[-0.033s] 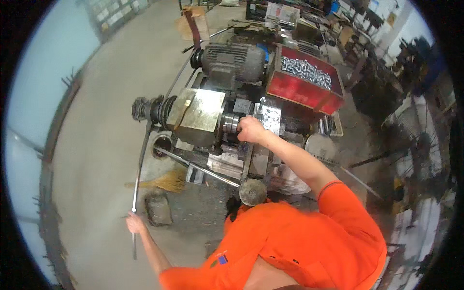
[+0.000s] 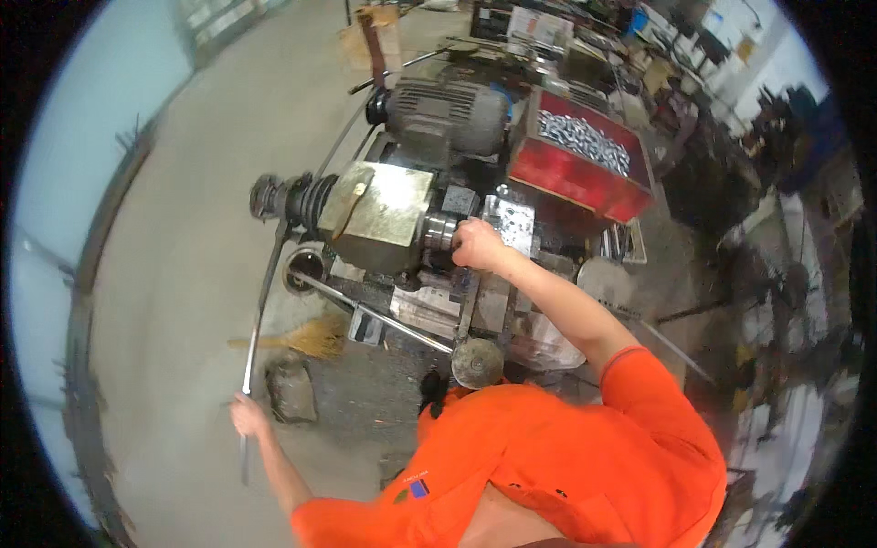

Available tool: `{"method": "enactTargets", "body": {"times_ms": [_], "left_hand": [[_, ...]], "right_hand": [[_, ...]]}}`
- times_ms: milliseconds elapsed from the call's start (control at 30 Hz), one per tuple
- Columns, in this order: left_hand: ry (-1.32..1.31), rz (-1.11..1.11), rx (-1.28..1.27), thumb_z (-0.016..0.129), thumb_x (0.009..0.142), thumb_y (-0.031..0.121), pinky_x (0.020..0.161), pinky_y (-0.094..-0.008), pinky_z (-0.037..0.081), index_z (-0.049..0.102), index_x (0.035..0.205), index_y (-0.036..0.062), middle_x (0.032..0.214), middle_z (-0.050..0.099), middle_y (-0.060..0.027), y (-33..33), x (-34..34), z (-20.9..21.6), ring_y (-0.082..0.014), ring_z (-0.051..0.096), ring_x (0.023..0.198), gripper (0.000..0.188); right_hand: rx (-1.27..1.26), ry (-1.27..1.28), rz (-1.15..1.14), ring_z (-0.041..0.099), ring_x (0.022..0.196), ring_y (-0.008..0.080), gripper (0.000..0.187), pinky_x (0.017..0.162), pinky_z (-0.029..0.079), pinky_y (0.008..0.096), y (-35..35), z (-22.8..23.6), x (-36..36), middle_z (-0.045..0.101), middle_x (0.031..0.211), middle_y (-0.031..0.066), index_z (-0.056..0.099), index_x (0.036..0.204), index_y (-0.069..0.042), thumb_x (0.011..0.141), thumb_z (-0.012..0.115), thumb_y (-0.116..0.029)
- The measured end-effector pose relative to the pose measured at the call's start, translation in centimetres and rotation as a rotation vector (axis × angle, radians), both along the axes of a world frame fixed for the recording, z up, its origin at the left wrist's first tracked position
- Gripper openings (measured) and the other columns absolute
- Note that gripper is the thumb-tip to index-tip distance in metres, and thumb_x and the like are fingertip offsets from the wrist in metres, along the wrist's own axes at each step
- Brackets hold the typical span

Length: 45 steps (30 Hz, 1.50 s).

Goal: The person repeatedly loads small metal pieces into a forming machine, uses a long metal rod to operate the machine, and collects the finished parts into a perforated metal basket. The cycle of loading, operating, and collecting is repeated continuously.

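My left hand (image 2: 248,416) is wrapped round a long metal lever (image 2: 250,354), low on the left. The lever runs up to the pulley end (image 2: 297,203) of a small lathe-like machine. My right hand (image 2: 479,246) is at the front of the machine's round steel chuck (image 2: 440,231), fingers curled in. Whatever those fingers hold, if anything, is hidden behind them. Beside the chuck is the headstock (image 2: 382,203), topped by a shiny metal plate. Just beyond my right hand sits a wet, speckled metal block (image 2: 512,222).
A red bin (image 2: 575,178) of small shiny metal parts stands behind the machine, right of a grey finned motor (image 2: 448,117). A metal bar (image 2: 384,321) slants towards a round knob (image 2: 477,363) near my body. A straw broom (image 2: 315,338) lies on the floor.
The lever's lower end and my left hand have shifted slightly left. My right hand stays at the chuck. The whole view has moved a little.
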<state>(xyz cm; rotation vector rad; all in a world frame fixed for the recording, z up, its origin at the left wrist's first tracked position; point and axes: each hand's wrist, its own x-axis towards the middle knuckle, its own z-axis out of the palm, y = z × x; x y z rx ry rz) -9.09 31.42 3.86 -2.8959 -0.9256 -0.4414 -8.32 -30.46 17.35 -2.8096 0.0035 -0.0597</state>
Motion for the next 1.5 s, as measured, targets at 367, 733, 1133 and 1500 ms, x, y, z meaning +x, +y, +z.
{"method": "enactTargets", "body": {"times_ms": [367, 733, 1133, 1500], "left_hand": [[0.003, -0.005, -0.124, 0.040, 0.087, 0.044, 0.061, -0.0461, 0.049, 0.065, 0.070, 0.0007, 0.072, 0.064, -0.0195, 1.4, 2.0, 4.1, -0.0357, 0.063, 0.066, 0.053], [0.037, 0.042, -0.329, 0.034, 0.089, 0.052, 0.064, -0.0492, 0.046, 0.067, 0.079, 0.0029, 0.077, 0.064, -0.0203, -13.6, -9.9, 6.8, -0.0384, 0.061, 0.072, 0.060], [-0.052, -0.776, -0.418, 0.051, 0.086, 0.026, 0.068, -0.0406, 0.047, 0.063, 0.093, -0.0001, 0.082, 0.064, -0.0207, -23.8, -1.9, 15.8, -0.0339, 0.062, 0.076, 0.030], [0.423, -1.281, -0.168, 0.055, 0.079, 0.031, 0.065, -0.0409, 0.047, 0.067, 0.089, 0.0103, 0.078, 0.066, -0.0134, -40.1, -2.2, 3.8, -0.0323, 0.063, 0.073, 0.026]], "right_hand": [[0.086, 0.092, -0.038, 0.060, 0.081, 0.0362, 0.025, 0.076, 0.050, 0.0389, 1.0, 0.5, 0.7, 0.063, 0.079, 0.0205, 0.069, 0.071, -0.004, 0.054, 0.059, -0.019], [-0.165, -0.019, -0.144, 0.062, 0.077, 0.0361, 0.030, 0.073, 0.051, 0.0390, -0.5, 2.3, -1.1, 0.062, 0.074, 0.0236, 0.065, 0.068, 0.001, 0.058, 0.061, -0.027], [-0.143, -0.534, -0.466, 0.048, 0.105, 0.0342, 0.046, 0.089, 0.043, 0.0406, -18.1, 10.3, -12.9, 0.049, 0.120, 0.0159, 0.063, 0.103, -0.007, 0.058, 0.060, -0.018], [0.494, -0.013, -0.878, 0.058, 0.092, 0.0330, 0.030, 0.078, 0.048, 0.0388, 0.0, -13.9, -40.7, 0.059, 0.106, 0.0139, 0.066, 0.086, -0.006, 0.059, 0.060, -0.015]]}}
